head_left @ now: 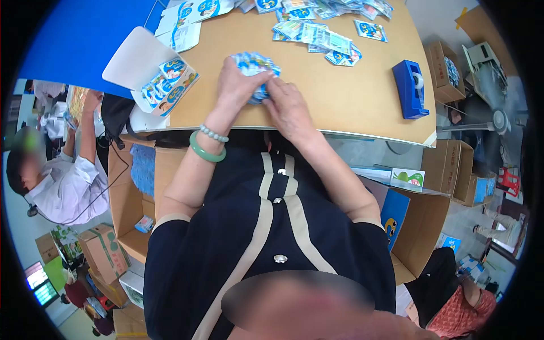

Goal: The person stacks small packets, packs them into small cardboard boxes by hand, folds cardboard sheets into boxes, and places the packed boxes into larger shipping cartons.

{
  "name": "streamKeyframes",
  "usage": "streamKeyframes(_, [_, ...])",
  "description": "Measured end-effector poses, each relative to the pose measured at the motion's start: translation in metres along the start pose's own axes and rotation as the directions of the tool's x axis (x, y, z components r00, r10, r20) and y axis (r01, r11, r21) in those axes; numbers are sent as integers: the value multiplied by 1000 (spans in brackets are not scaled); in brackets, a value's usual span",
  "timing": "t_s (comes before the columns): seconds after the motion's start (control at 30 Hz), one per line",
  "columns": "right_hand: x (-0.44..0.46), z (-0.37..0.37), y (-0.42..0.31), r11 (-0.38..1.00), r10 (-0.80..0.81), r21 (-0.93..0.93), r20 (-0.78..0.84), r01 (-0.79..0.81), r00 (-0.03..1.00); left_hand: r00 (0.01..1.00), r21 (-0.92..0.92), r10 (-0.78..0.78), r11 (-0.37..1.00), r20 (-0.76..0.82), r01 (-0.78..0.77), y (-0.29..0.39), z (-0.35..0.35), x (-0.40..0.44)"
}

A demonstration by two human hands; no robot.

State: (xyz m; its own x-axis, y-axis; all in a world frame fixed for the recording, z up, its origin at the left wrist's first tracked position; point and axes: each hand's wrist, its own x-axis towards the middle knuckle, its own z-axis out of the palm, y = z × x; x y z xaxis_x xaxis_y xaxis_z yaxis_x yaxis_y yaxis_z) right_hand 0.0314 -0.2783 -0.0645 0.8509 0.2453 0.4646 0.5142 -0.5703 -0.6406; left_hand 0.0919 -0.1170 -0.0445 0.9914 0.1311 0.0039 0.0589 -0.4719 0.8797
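Observation:
Near the table's front edge, my left hand (237,85) is wrapped round a stack of blue and white sachets (256,63). The fingers of my right hand (288,105) press against the right side of the same stack. To the left stands an open small white box (182,93) with blue printing, its lid raised and several sachets (161,85) inside. Loose sachets (326,38) lie in a pile beyond my hands, and one sachet (371,30) rests apart on the right.
A blue tape dispenser (409,90) stands at the table's right side. Flattened printed boxes (180,28) lie at the back left. Cardboard boxes (422,229) flank me below the table (357,102). A person in a white shirt (73,190) works at the left.

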Motion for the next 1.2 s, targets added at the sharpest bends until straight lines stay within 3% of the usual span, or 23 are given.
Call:
streamKeyframes(0.03, [5, 0, 0, 1000, 3, -11, -9, -3, 1000, 998, 104, 52, 993, -34, -48, -5, -3, 4])
streamKeyframes(0.07, [10, -1, 0, 1000, 9, 24, 64, -11, 998, 998, 97, 60, 994, -29, -57, -9, -6, 7])
streamKeyframes(0.13, [23, -3, 2, 995, 10, 95, 212, -30, 977, 997, 160, 7, 987, -79, 6, -16, -13, 10])
streamKeyframes(0.23, [45, -27, 44, 997, 70, 11, 80, -71, 994, 992, 182, -48, 981, -114, 68, -12, -16, 9])
streamKeyframes(0.3, [68, -49, 85, 917, -112, -399, -233, 10, 966, 987, 171, -105, 977, -118, 125, -6, -16, 6])
streamKeyframes(0.37, [86, -69, 114, 736, -13, -667, -186, -116, 982, 986, 157, -122, 978, -116, 140, -3, -17, 4])
streamKeyframes(0.5, [96, -86, 133, 756, 133, -639, -61, -141, 989, 985, 121, -122, 983, -119, 137, -1, -18, 4])
streamKeyframes(0.6, [88, -89, 106, 843, 62, -477, -372, -248, 926, 984, 89, -111, 988, -140, 124, -6, -17, 0])
streamKeyframes(0.63, [84, -83, 90, 849, 69, -470, -356, -242, 932, 985, 67, -100, 992, -141, 110, -8, -15, 0])
streamKeyframes(0.67, [80, -72, 70, 928, 355, -19, -253, -372, 900, 987, 49, -86, 994, -138, 93, -9, -13, 1])
streamKeyframes(0.7, [75, -57, 52, 765, 557, 409, -33, -497, 830, 989, 30, -67, 997, -134, 72, -9, -11, 0])
streamKeyframes(0.77, [58, -9, 31, 550, 610, 639, 132, -537, 782, 986, 45, -85, 995, -145, 92, -6, -6, -3])
streamKeyframes(0.8, [53, 8, 26, 548, 611, 640, 135, -539, 780, 984, 53, -94, 993, -154, 103, -4, -4, -4])
streamKeyframes(0.83, [49, 22, 22, 784, 549, 388, -69, -485, 833, 982, 58, -101, 992, -161, 112, -1, -1, -5])
streamKeyframes(0.87, [48, 27, 18, 911, 411, 68, -236, -407, 881, 982, 55, -101, 992, -161, 111, 2, 0, -6])
streamKeyframes(0.9, [49, 28, 15, 913, 405, 66, -236, -402, 883, 980, 75, -97, 991, -175, 112, 6, 0, -8])
streamKeyframes(1.0, [51, 23, -4, 819, 312, -468, -119, -330, 943, 974, 120, -93, 986, -205, 119, 10, -5, -13])
streamKeyframes(1.13, [50, 22, 6, 835, 138, -525, -86, -162, 987, 982, 97, -81, 990, -170, 99, 15, -4, -14])
streamKeyframes(1.2, [45, 15, 7, 833, 137, -533, -63, -149, 989, 989, 197, -62, 977, -131, 87, 15, -7, -15])
